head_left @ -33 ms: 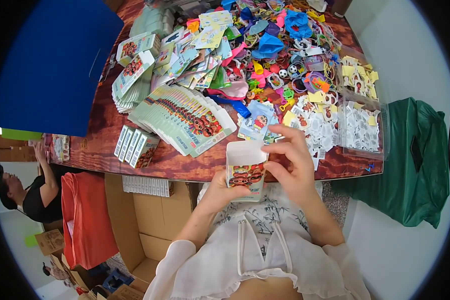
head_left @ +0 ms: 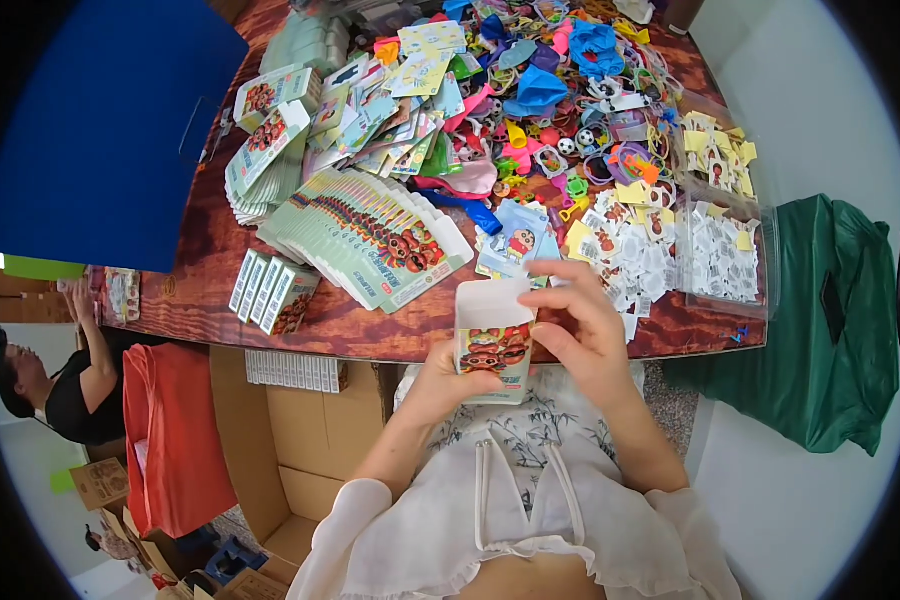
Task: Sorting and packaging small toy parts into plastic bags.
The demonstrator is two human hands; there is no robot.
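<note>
A small pale-green paper carton with red cartoon figures stands upright, its top open and white inside. My left hand is closed round its lower left side, thumb across the front. At the upper right edge of the carton, my right hand has its thumb outside and a fingertip at the rim, pinching that side; the index finger is raised. What lies inside the carton is hidden. Just beyond the hands are light-blue cartoon cards and a fan of flattened cartons.
Colourful small toys heap at the back. Loose cards lie left of them, small white packets and a clear tray to the right. Several filled-out cartons stand front left. A cardboard box sits below the table edge. Another person is at far left.
My right index finger has dipped slightly toward the carton's rim. The carton has shifted a touch to the right, and the other person's hands have moved a little.
</note>
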